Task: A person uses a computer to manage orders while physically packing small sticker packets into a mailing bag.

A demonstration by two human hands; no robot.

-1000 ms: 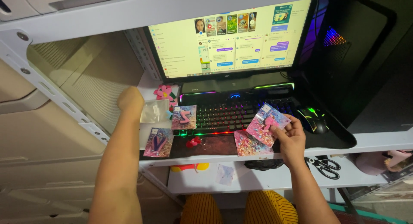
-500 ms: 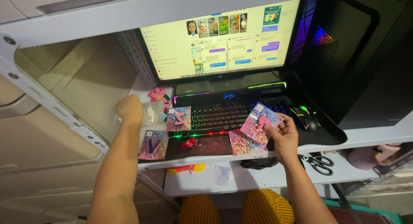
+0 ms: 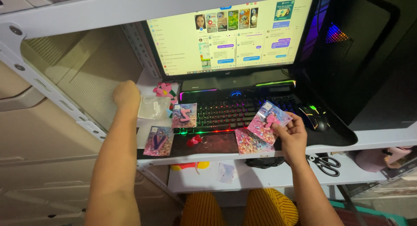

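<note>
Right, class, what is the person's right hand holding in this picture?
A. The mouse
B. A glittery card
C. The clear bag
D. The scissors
B: the right hand grips a glittery card above the keyboard, while the mouse and the scissors lie untouched, and the clear bag sits by the left hand.

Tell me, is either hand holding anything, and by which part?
The right hand holds a glittery pink card, fingers on its lower right edge. The left hand is closed beside a clear plastic bag; whether it grips it cannot be told.
</note>
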